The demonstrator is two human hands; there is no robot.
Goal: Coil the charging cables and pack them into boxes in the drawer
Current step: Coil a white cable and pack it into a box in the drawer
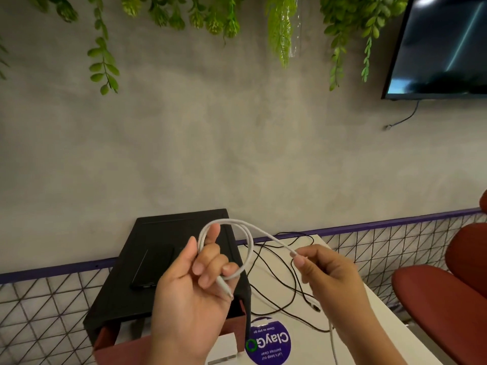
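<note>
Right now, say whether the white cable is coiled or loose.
Partly coiled: left hand holds one cable loop; the rest trails loose from the right hand.

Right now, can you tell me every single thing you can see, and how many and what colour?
white cable: one, white, looped between both hands
black cables: count unclear, black, tangled on the table
drawer unit: one, black, left of the table
phone: one, black, on the drawer unit
drawer: one, reddish-brown, open below the hands
box: one, white, seemingly in the drawer
sticker: one, purple, on the table
table: one, white, lower right
chairs: count unclear, red, right edge
TV: one, black, top right wall
plants: many, green, hanging along the top
mesh panel: one, dark wire, behind the table
left hand: one, grips the cable's loop
right hand: one, pinches the cable
</note>
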